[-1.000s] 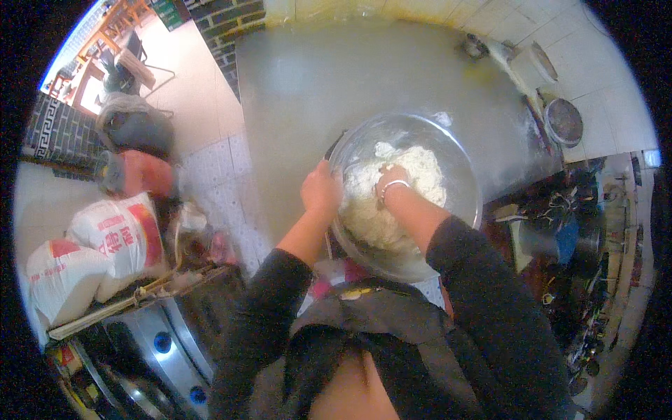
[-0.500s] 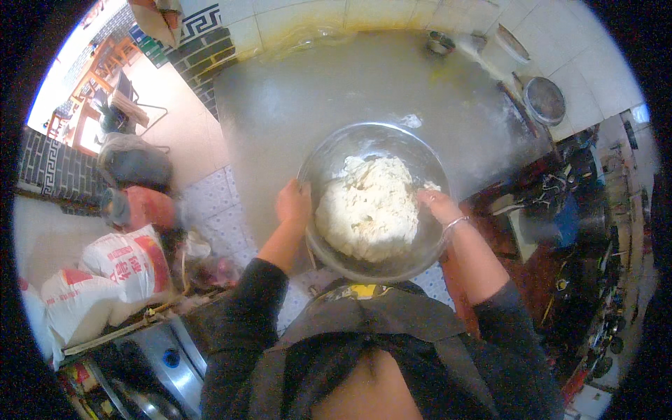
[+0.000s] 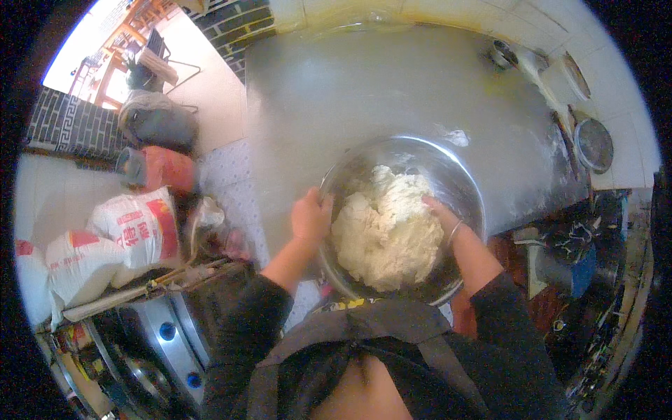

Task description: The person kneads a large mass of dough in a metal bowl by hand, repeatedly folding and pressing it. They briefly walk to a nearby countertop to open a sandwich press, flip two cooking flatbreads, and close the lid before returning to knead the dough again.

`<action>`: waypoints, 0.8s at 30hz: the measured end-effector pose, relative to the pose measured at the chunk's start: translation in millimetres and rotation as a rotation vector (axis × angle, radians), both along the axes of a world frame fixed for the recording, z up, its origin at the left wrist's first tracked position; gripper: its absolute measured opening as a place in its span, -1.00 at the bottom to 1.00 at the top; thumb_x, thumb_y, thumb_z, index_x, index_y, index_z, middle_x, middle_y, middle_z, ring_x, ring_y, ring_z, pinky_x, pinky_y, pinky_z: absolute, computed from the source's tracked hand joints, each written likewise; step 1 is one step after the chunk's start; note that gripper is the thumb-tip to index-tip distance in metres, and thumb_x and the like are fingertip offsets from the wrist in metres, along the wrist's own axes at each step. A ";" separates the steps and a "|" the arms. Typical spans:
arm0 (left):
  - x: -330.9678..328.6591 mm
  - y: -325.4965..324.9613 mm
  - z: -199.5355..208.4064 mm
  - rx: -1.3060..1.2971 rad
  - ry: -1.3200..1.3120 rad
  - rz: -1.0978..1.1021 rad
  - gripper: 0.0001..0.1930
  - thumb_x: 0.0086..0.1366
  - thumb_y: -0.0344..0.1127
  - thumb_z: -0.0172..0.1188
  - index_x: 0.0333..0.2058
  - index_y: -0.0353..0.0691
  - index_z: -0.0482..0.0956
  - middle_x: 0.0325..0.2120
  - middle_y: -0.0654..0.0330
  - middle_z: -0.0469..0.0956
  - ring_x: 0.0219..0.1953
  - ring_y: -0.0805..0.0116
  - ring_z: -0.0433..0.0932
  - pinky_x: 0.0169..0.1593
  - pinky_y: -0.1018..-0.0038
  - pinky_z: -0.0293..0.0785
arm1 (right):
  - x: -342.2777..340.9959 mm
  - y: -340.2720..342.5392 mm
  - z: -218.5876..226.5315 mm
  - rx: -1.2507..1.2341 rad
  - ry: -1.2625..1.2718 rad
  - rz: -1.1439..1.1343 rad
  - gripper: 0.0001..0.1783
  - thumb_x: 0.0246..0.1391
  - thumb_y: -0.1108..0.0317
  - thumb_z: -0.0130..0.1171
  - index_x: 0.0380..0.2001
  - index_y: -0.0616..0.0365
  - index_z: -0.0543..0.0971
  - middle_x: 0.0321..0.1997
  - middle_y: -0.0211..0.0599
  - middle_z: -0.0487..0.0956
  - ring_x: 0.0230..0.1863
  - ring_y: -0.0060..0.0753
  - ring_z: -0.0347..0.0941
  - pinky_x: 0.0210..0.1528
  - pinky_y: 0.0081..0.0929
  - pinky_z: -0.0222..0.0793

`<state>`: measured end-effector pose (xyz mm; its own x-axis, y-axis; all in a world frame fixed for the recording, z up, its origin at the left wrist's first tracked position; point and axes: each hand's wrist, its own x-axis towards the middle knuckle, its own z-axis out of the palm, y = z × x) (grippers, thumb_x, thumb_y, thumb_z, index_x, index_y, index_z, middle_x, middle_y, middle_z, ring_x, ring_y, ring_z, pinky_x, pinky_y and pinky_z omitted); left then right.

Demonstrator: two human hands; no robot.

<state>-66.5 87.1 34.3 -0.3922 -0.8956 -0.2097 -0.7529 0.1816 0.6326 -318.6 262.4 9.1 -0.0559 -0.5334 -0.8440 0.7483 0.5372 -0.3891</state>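
A large metal bowl (image 3: 458, 168) sits near the close edge of the grey worktop, holding a big lump of pale, rough dough (image 3: 385, 241). Some dry white flour shows on the dough's far part. My left hand (image 3: 310, 215) is closed on the bowl's left rim, with its fingers partly hidden. Inside the bowl, my right hand (image 3: 442, 217), with a bracelet at the wrist, grips the dough's right edge. The thumb lies on top, and the other fingers are mostly hidden between dough and bowl wall.
Beyond the bowl stretches the worktop (image 3: 364, 84), with a white flour patch (image 3: 458, 138). A small metal bowl (image 3: 502, 54) and a round sieve-like pan (image 3: 593, 145) are at the far right. White sacks (image 3: 136, 227) and a red container (image 3: 168, 169) stand left.
The view has shifted, so bowl and worktop appear further right. My right hand has turned and reaches deeper beside the dough, which looks slightly reshaped. My left hand keeps hold of the rim.
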 end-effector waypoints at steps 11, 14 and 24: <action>-2.7 -6.4 -3.4 0.008 -0.017 0.017 -0.68 0.11 -0.12 0.10 -0.49 -0.31 0.35 -0.60 -0.10 0.45 -0.49 -0.11 0.42 -0.40 0.13 0.30 | 3.9 -19.5 9.7 -0.026 -0.019 0.346 -0.40 -0.11 -0.01 0.18 -0.10 0.24 0.43 -0.13 -0.13 0.51 -0.15 -0.22 0.47 -0.07 -0.31 0.36; -4.2 -9.4 6.6 0.012 -0.049 -0.011 -0.69 0.11 -0.12 0.10 -0.49 -0.29 0.35 -0.58 -0.10 0.46 -0.45 -0.14 0.42 -0.38 0.11 0.31 | 10.4 -12.4 8.1 -0.080 -0.002 0.230 -0.47 -0.11 0.11 0.13 -0.12 0.26 0.43 -0.16 -0.11 0.50 -0.17 -0.22 0.47 -0.08 -0.28 0.38; -1.2 -8.1 16.8 -0.067 -0.170 -0.113 -0.70 0.14 -0.14 0.05 -0.43 -0.32 0.39 -0.50 -0.14 0.48 -0.36 -0.15 0.45 -0.29 0.11 0.36 | 12.5 29.7 2.1 -0.280 0.285 0.072 -0.79 -0.23 0.27 0.12 -0.53 0.20 0.53 -0.51 -0.20 0.51 -0.40 -0.30 0.48 -0.35 -0.35 0.42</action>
<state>-67.7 79.0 51.2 -0.4550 -0.8621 -0.2232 -0.8202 0.3081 0.4820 -306.1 292.1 11.2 -0.2203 -0.7519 -0.6214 0.5539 0.4280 -0.7142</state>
